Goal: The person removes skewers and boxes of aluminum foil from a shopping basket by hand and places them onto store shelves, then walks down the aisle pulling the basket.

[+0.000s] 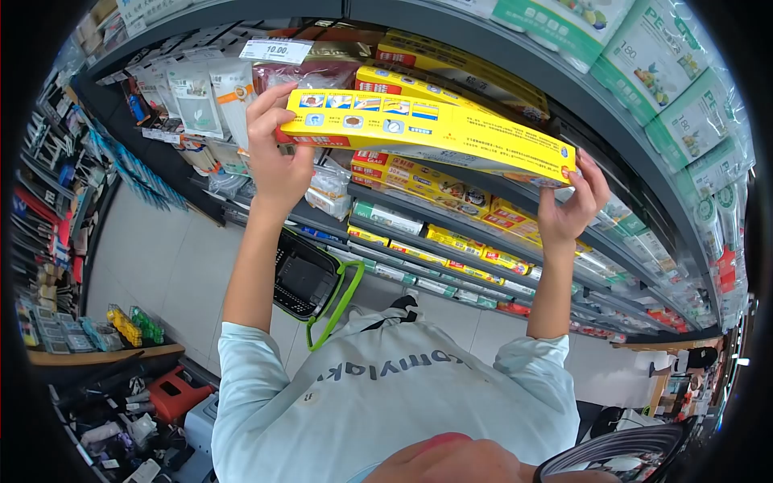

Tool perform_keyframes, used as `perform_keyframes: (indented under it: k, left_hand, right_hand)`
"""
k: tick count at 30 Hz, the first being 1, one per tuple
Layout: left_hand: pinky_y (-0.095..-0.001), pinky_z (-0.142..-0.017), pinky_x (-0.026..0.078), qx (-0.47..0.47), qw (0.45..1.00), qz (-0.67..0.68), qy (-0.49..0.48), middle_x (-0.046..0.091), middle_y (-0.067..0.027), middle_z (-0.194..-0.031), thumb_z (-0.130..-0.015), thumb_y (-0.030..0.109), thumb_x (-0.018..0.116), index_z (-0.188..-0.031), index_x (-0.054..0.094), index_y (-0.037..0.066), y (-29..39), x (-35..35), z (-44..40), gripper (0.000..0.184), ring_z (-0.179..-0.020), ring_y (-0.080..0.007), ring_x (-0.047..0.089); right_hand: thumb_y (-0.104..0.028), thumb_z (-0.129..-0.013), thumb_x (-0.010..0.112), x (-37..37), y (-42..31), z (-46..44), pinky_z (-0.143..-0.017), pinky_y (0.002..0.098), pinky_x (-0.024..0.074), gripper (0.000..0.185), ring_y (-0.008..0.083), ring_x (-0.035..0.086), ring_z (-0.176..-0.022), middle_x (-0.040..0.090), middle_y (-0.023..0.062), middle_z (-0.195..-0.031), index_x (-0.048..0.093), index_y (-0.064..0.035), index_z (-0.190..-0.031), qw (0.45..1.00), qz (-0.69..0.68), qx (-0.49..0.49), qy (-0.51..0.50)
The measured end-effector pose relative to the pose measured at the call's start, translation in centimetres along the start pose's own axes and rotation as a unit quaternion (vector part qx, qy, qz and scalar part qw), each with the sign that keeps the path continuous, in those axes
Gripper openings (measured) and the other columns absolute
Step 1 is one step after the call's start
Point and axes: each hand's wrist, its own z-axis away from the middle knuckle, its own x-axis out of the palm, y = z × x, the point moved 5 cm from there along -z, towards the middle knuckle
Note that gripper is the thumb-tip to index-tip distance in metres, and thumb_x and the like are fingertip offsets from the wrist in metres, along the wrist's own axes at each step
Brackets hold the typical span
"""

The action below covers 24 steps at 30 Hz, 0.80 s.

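Observation:
A long yellow box [431, 133] with red ends and small printed pictures is held up level in front of the shelves. My left hand [278, 153] grips its left end, thumb below and fingers over the top. At the other end my right hand [573, 201] closes round the corner, thumb under it. Just behind, similar yellow boxes [475, 68] lie on the shelf. Lower down, more yellow and red Glad boxes [419, 177] are stacked, partly hidden by the held box.
A black shopping basket [302, 278] with a green handle [345, 294] stands on the floor below my left arm. Green-and-white packs [668, 72] fill the upper right shelf. A price tag [276, 51] hangs at upper left, near hanging bags [193, 101].

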Motion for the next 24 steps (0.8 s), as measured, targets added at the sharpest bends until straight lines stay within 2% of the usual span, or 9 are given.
perform_keyframes:
  k: [3, 5, 6, 8, 12, 15, 17, 21, 24]
  left_hand:
    - [-0.0375, -0.097, 0.051, 0.014, 1.0, 0.014, 0.012, 0.049, -0.0231, -0.134, -0.074, -0.017, 0.055, -0.116, 0.039, 0.007, 0.0, 0.1, 0.0, 0.051, -0.122, -0.032, 0.053]
    - [-0.0405, -0.104, 0.045, -0.068, 0.992, 0.107, -0.023, 0.048, -0.0247, -0.136, -0.082, -0.013, 0.062, -0.119, 0.038, 0.007, -0.7, 0.5, 0.1, 0.048, -0.127, -0.032, 0.051]
    - [-0.0405, -0.104, 0.045, -0.067, 0.992, 0.107, -0.022, 0.048, -0.0247, -0.136, -0.082, -0.013, 0.062, -0.119, 0.038, 0.007, -0.5, 0.5, 0.0, 0.048, -0.127, -0.032, 0.051]
    - [-0.0385, -0.105, 0.045, -0.171, 0.967, 0.183, -0.052, 0.048, -0.0232, -0.138, -0.081, -0.015, 0.06, -0.126, 0.041, 0.004, -1.0, 0.9, 0.3, 0.052, -0.128, -0.0291, 0.052]
    - [-0.0339, -0.101, 0.048, -0.202, 0.959, 0.197, -0.041, 0.05, -0.0166, -0.14, -0.081, -0.014, 0.058, -0.133, 0.046, 0.003, -0.9, 0.9, 0.5, 0.056, -0.124, -0.0234, 0.055]
    - [-0.0339, -0.103, 0.046, -0.208, 0.959, 0.181, -0.062, 0.049, -0.0144, -0.141, -0.085, -0.011, 0.058, -0.142, 0.042, 0.003, -0.5, 0.9, 0.2, 0.061, -0.125, -0.022, 0.054]
    - [-0.033, -0.104, 0.045, -0.242, 0.939, 0.232, -0.08, 0.049, -0.014, -0.142, -0.089, -0.005, 0.057, -0.148, 0.037, 0.002, -0.4, 1.3, 0.2, 0.063, -0.124, -0.021, 0.054]
    - [-0.0327, -0.106, 0.043, -0.216, 0.916, 0.327, -0.09, 0.048, -0.0153, -0.142, -0.094, 0.004, 0.057, -0.151, 0.033, 0.0, 0.5, 1.7, -0.3, 0.061, -0.126, -0.0209, 0.052]
    - [-0.0357, -0.112, 0.036, -0.326, 0.885, 0.323, -0.083, 0.044, -0.0168, -0.145, -0.097, 0.009, 0.059, -0.149, 0.033, -0.003, 0.8, 2.1, -0.1, 0.059, -0.133, -0.0221, 0.045]
  right_hand:
    - [0.012, -0.071, 0.074, 0.1, 0.0, 0.0, -0.096, 0.0446, 0.0529, 0.062, 0.0378, 0.058, -0.119, 0.05, 0.0177, -0.127, 0.046, -0.0096, -0.122, 0.999, -0.026, -0.01, 0.018]
    - [0.011, -0.07, 0.076, 0.1, 0.2, 0.1, -0.094, 0.0424, 0.0536, 0.063, 0.0363, 0.058, -0.118, 0.053, 0.0188, -0.128, 0.048, -0.0089, -0.122, 0.999, -0.039, 0.017, -0.019]
    - [0.011, -0.07, 0.076, 0.0, 0.2, 0.1, -0.094, 0.0424, 0.0536, 0.063, 0.0363, 0.058, -0.118, 0.053, 0.0188, -0.128, 0.048, -0.0089, -0.122, 0.999, -0.039, 0.017, -0.019]
    - [0.009, -0.068, 0.079, 0.2, 0.4, 0.0, -0.092, 0.0405, 0.054, 0.064, 0.0346, 0.06, -0.116, 0.057, 0.0199, -0.127, 0.05, -0.0074, -0.123, 0.996, -0.062, 0.042, -0.049]
    - [0.007, -0.066, 0.082, 0.3, 0.7, 0.2, -0.091, 0.0397, 0.0541, 0.067, 0.0338, 0.061, -0.115, 0.06, 0.0202, -0.126, 0.053, -0.0057, -0.124, 0.994, -0.081, 0.058, -0.043]
    - [0.008, -0.064, 0.081, 0.3, 0.9, 0.3, -0.09, 0.0402, 0.0545, 0.067, 0.0343, 0.061, -0.115, 0.06, 0.0205, -0.124, 0.053, -0.0045, -0.124, 0.993, -0.087, 0.065, -0.046]
    - [0.011, -0.063, 0.079, 0.2, 1.2, 0.3, -0.091, 0.0397, 0.0551, 0.069, 0.0338, 0.06, -0.116, 0.059, 0.0205, -0.126, 0.054, -0.0038, -0.125, 0.991, -0.092, 0.088, -0.048]
    - [0.012, -0.063, 0.078, 0.0, 1.4, 0.1, -0.091, 0.0378, 0.0558, 0.07, 0.0327, 0.06, -0.118, 0.057, 0.0204, -0.13, 0.053, -0.0033, -0.127, 0.987, -0.11, 0.113, -0.043]
    - [0.012, -0.066, 0.076, -0.1, 1.4, -0.2, -0.091, 0.0357, 0.0563, 0.071, 0.0304, 0.058, -0.12, 0.054, 0.0196, -0.134, 0.053, -0.0031, -0.131, 0.985, -0.111, 0.127, -0.048]
